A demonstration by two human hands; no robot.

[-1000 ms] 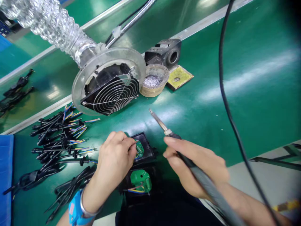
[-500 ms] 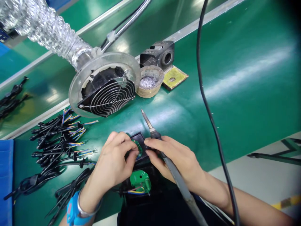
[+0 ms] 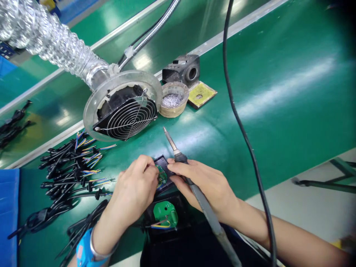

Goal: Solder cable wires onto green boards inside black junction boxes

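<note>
Likely wiring the board (image 3: 162, 175), inside the case (image 3: 163, 161): left hand (image 3: 137, 187) at the case's left, its grip unclear; right hand (image 3: 210, 182) grips the iron (image 3: 204, 205), tip (image 3: 169, 137) beyond the case. Soldering would need that tip brought in.

Open room: wide stretch of counter (image 3: 289, 122), right of the hanging black cable (image 3: 231, 102). Narrow strip nearer the hands, below fan (image 3: 130, 118) and solder cup (image 3: 172, 112); soldering iron (image 3: 204, 207) juts into it. Left side blocked by piled cords (image 3: 65, 159).
</note>
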